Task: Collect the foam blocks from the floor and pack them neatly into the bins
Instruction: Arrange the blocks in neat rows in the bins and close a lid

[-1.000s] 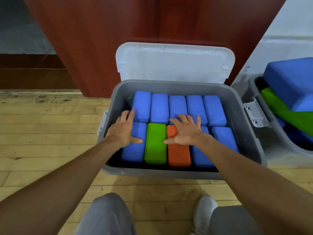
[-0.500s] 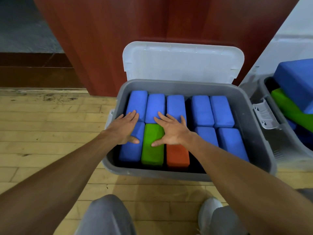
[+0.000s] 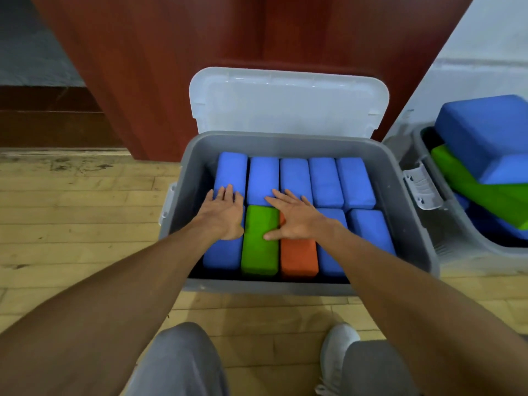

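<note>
Left of both hands lies bare wooden floor [image 3: 80, 212], with no loose block in view there; the grey bin [image 3: 314, 142] sits directly under the hands, its pale lid [image 3: 288, 105] propped open behind them against a reddish wooden panel [image 3: 200, 52].

The left hand [image 3: 225, 214] lies flat, fingers loosely together, palm down on the near-left blue block [image 3: 221, 254] and reaching onto the far-left one [image 3: 231, 170]; it grips nothing, and seems to be pressing that column level. Between the hands stands the green block [image 3: 258, 250], touched by the right thumb. The right hand [image 3: 297, 218] is spread wide, palm down across the orange block [image 3: 298, 257] with fingertips on the far-row blue blocks [image 3: 294, 175]; it too holds nothing, likely squeezing the rows snug so that the layer sits even.

Right of the right hand more blue blocks fill both rows, five across in each, packed side by side with a little slack near the bin's right wall. Further right, well apart from the hands, a second bin [image 3: 423, 155] holds a large blue block [image 3: 485, 130] tilted over a green one [image 3: 471, 184], loosely heaped; that bin probably needs tidying next.
</note>
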The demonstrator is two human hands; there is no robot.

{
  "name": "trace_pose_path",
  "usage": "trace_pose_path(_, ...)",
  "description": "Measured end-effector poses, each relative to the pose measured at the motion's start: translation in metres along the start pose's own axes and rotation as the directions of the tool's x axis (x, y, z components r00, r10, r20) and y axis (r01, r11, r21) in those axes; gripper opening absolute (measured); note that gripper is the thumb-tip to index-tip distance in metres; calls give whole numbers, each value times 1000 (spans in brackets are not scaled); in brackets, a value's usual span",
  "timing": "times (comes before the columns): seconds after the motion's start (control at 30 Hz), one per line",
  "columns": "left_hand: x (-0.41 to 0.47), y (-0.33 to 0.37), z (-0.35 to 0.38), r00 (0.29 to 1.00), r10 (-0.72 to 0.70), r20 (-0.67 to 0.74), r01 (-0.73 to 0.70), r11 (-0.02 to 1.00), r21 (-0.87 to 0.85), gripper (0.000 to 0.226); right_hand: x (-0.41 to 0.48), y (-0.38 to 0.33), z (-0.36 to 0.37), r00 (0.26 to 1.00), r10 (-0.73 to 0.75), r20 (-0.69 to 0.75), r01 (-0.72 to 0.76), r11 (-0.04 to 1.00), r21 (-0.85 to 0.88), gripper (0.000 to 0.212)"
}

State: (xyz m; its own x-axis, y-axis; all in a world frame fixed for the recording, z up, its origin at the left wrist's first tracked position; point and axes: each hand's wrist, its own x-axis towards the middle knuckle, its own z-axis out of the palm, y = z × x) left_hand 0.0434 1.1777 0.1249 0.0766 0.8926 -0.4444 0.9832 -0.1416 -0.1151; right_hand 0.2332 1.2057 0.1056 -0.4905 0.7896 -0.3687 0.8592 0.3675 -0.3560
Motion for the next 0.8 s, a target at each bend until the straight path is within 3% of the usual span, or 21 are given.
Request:
trace_pose_path(0.1,-6,15,-3,999,-29,-15,28,996,-90,84,-18,22,-4,962,64,-267,-71,997,-16,72)
trace_pose_path(0.17,-8,32,-2,993,83,-78,-94,984,-148,82,-38,48,-6,869,228,-439,-234,971,39,62)
trace_pose_path(0.2,-7,44,-3,979,167,-120,-189,962,-200,82,-49,61,-6,835,316,-450,-315,946,80,62)
trace_pose_path(0.3,4,83,-4,934,313,-170,-353,876,-329,75,-73,93,-5,846,438,-303,-408,899,160,70)
trace_pose_path(0.4,21,109,1,929,337,-152,-367,891,-268,82,-79,109,-10,893,403,-203,-366,910,193,74)
trace_pose_path(0.57,42,115,0,919,369,-142,-391,900,-190,103,-76,122,-21,925,321,-204,-307,947,95,72)
trace_pose_path(0.8,43,92,2,922,361,-139,-383,899,-213,91,-71,105,-16,915,303,-267,-305,952,33,71)
